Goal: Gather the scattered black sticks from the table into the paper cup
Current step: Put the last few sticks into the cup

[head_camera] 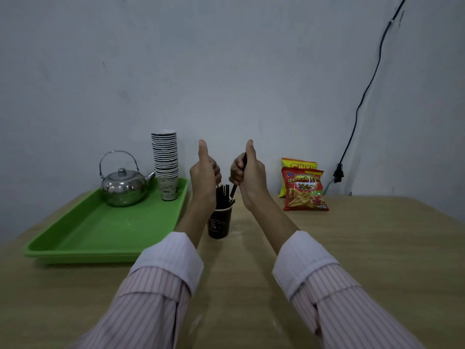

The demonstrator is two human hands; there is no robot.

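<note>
Your wooden table (352, 248) shows no loose sticks, most standing in the paper cup (219, 224), so only the black stick (235, 188) clenched in your right hand (247, 176) remains, while your left hand (205, 172) fists empty, thumb up.

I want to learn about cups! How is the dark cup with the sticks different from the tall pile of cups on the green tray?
The dark paper cup stands alone on the bare wooden table; the stack of pale cups stands on the green tray beside the kettle. The dark cup holds black sticks; nothing sticks out of the stack. The dark cup is brown-black; the stacked ones are whitish with dark print. Both stand upright.
</note>
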